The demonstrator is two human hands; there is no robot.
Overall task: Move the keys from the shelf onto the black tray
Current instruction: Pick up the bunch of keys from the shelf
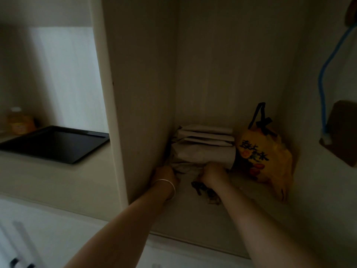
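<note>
Where right hand (212, 174) reaches, keys (201, 188) lie beneath.

The shelf (193, 213) looks like pale, matt wood-grain board. The black tray (56, 144) has a smooth, faintly glossy finish. The yellow bag (264, 157) seems shiny, crinkled plastic.
</note>
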